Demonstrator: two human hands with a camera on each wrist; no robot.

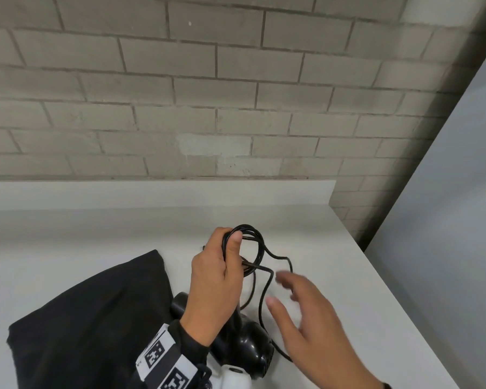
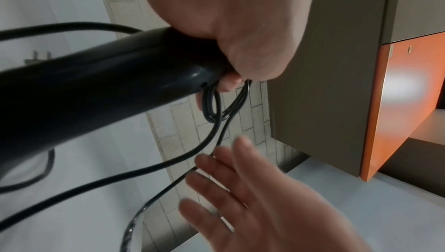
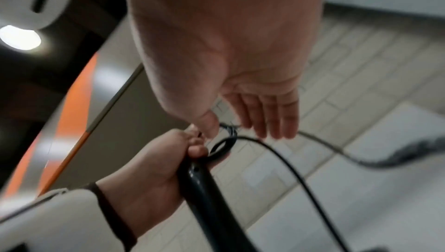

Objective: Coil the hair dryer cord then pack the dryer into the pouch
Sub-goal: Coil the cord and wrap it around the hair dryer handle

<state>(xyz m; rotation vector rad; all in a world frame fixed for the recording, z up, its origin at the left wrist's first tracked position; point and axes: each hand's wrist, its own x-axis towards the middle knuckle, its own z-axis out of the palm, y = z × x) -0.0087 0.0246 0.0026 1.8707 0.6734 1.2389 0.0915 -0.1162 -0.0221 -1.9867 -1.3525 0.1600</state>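
My left hand grips the end of the black hair dryer's handle together with several loops of its black cord, thumb pressed over the coil. The dryer body sits low under my left wrist on the counter. A loose length of cord trails from the coil toward the dryer. My right hand hovers open and motion-blurred just right of that loose cord, fingers spread, holding nothing. The black fabric pouch lies flat to the left of the dryer. The plug rests on the counter.
The white counter has a raised back lip against a grey brick wall. Its right edge runs diagonally beside a grey floor or panel. An orange and brown cabinet shows in the left wrist view.
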